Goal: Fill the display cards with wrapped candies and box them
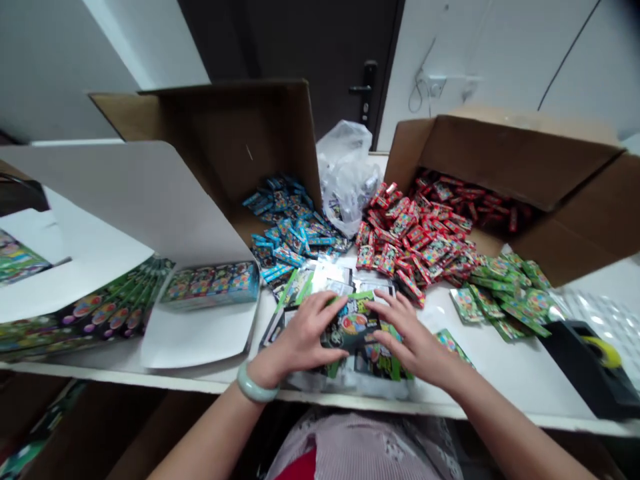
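Between my two hands is a black-and-green printed packet (353, 323) with a colourful picture on its front. My left hand (311, 328), with a pale green bangle at the wrist, grips its left side, thumb low and fingers at the upper edge. On the right side my right hand (407, 333) has its curled fingers against the packet. Under it lie flat black-and-green printed sheets or bags (295, 290), partly covered by my hands. Loose green packets (517, 293) lie to the right, one single green packet (453, 345) close to my right forearm.
Red packets (420, 233) spill from a cardboard box (520, 157) at back right. Blue packets (293, 233) spill from another cardboard box (240, 140). A clear plastic bag (345, 167) stands between. An open white carton (200, 340) holds a small box (213, 283). A tape dispenser (585, 367) sits right.
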### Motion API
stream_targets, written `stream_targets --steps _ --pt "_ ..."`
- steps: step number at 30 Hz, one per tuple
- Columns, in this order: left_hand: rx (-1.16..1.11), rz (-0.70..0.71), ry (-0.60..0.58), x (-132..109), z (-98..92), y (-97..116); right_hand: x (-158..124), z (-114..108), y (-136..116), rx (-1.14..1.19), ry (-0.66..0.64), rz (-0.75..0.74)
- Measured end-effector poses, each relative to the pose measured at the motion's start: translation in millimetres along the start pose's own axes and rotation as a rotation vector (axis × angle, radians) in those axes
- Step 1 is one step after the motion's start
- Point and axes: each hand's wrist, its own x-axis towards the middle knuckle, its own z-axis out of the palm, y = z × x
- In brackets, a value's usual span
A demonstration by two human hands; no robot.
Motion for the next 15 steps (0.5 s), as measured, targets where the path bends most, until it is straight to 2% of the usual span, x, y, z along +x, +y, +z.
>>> stream_targets --steps 2,4,6,8,11,13,15 --pt "0.011 -0.032 0.028 -4 -1.6 -5 13 2 11 0.082 -0.005 0.033" --pt "0.026 -0.081 0.081 -10 -6.4 -12 40 -3 28 0.140 0.094 0.110" --pt "0.034 -0.125 0.118 -15 -13.3 -18 77 -7 45 0.026 0.152 0.205" --pt "0.029 -0.150 0.122 -19 -19.9 -21 121 -4 59 -0.199 0.056 0.250" --pt "0.006 -0.162 0.107 -22 -26.9 -23 182 18 71 -0.362 -0.131 0.249" --pt "-0.005 -0.170 0.106 -24 -29.7 -24 213 37 76 -0.438 -0.192 0.289" --pt "-0.007 -0.183 0.110 -26 -31.3 -26 232 52 83 -0.536 -0.244 0.339"
